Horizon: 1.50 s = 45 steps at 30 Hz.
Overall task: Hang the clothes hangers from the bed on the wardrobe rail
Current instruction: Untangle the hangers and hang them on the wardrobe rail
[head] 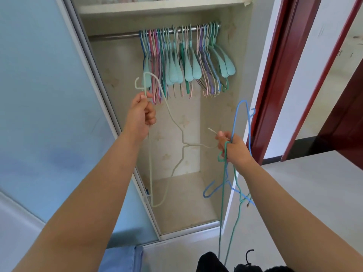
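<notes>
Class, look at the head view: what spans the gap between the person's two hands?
A thin white wire hanger spans it; the left hand grips one end, the right hand its hook.

Both bare forearms reach forward and up. The left hand [141, 112] is raised higher, its fingers [150, 114] curled closed around something thin. The right hand [233, 148] is lower, fingers also curled, wrist slightly bent.
</notes>
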Available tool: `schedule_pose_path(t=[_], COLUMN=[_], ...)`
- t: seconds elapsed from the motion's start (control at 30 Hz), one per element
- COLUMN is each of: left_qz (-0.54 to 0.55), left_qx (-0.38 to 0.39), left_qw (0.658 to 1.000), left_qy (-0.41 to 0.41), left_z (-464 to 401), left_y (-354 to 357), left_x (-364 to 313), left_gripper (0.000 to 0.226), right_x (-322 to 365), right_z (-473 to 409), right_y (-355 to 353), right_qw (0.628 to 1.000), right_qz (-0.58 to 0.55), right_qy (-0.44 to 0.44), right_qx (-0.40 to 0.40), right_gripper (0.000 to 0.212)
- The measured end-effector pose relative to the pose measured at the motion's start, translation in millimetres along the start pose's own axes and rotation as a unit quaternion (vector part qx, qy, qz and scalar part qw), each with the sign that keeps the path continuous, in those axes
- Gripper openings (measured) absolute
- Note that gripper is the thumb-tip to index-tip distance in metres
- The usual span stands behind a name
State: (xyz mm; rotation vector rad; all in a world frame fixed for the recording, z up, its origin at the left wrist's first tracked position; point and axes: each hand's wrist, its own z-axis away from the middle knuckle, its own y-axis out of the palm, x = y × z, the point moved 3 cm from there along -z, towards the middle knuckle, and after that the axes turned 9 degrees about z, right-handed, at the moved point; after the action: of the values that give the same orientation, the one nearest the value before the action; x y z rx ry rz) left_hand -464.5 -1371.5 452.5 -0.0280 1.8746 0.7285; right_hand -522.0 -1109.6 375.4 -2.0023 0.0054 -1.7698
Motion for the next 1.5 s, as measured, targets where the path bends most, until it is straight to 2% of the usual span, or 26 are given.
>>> schedule_pose_path(t=[0.1, 0.17, 0.23, 0.33, 0.37, 0.47, 0.53, 0.63, 0.77, 0.83, 0.93, 1.0, 1.1, 1.2, 1.23, 1.4, 1.5], left_qz=[-0.049, -0.189, -0.349, -0.46, -0.484, -0.501, -0.517, -0.521, -0.541, -0.508, -0.384, -0.353, -0.332, -0.3, -0.29, -0.292, -0.316], left_qx=[-0.046, -0.066, -0.041, 0.092, 0.106, 0.055, 0.007, -0.074, -0.112, -0.145, -0.211, -0.231, -0.238, -0.23, -0.222, -0.198, -0.179], left_qw=[0.998, 0.98, 0.936, 0.882, 0.866, 0.864, 0.856, 0.848, 0.828, 0.846, 0.898, 0.906, 0.913, 0.92, 0.923, 0.924, 0.919], left_qy=[-0.005, -0.002, -0.011, -0.051, -0.06, -0.026, 0.007, 0.052, 0.095, 0.08, 0.044, 0.023, -0.02, -0.101, -0.121, -0.147, -0.155], left_z=[8, 14, 22, 42, 50, 67, 78, 87, 83, 72, 52, 35, -4, -48, -61, -125, -162], left_y=[-10, -10, -13, -17, -18, -24, -30, -42, -51, -56, -65, -69, -75, -79, -76, -60, -52], left_x=[3, 5, 17, 52, 61, 77, 82, 80, 72, 66, 54, 47, 31, 12, 4, -41, -57], left_gripper=[0.028, 0.035, 0.058, 0.11, 0.122, 0.13, 0.123, 0.095, 0.076, 0.069, 0.066, 0.064, 0.054, 0.018, 0.013, 0.015, 0.024], right_x=[5, 8, 11, 16, 19, 29, 38, 58, 89, 100, 104, 99, 94, 97, 98, 99, 100], right_z=[8, 12, 14, 15, 14, 11, 10, 4, -8, -13, -19, -25, -35, -44, -49, -71, -83], right_y=[2, 1, -4, -8, -8, -5, -1, 8, 20, 22, 25, 33, 43, 49, 51, 60, 63], right_qw=[0.999, 0.997, 0.992, 0.99, 0.99, 0.99, 0.99, 0.99, 0.986, 0.983, 0.981, 0.984, 0.988, 0.99, 0.991, 0.994, 0.993], right_qz=[0.016, 0.053, 0.07, 0.042, 0.026, 0.005, -0.005, -0.01, -0.095, -0.1, -0.104, -0.09, -0.076, -0.092, -0.088, -0.058, -0.061], right_qy=[-0.025, -0.055, -0.071, -0.094, -0.1, -0.107, -0.118, -0.123, -0.134, -0.151, -0.161, -0.152, -0.132, -0.106, -0.101, -0.097, -0.1], right_qx=[0.021, -0.022, -0.071, -0.091, -0.092, -0.09, -0.083, -0.064, -0.017, -0.009, -0.009, -0.011, -0.011, -0.001, 0.0, -0.011, -0.019], right_gripper=[0.034, 0.034, 0.034, 0.034, 0.035, 0.038, 0.037, 0.036, 0.027, 0.025, 0.024, 0.025, 0.021, 0.02, 0.02, 0.024, 0.024])
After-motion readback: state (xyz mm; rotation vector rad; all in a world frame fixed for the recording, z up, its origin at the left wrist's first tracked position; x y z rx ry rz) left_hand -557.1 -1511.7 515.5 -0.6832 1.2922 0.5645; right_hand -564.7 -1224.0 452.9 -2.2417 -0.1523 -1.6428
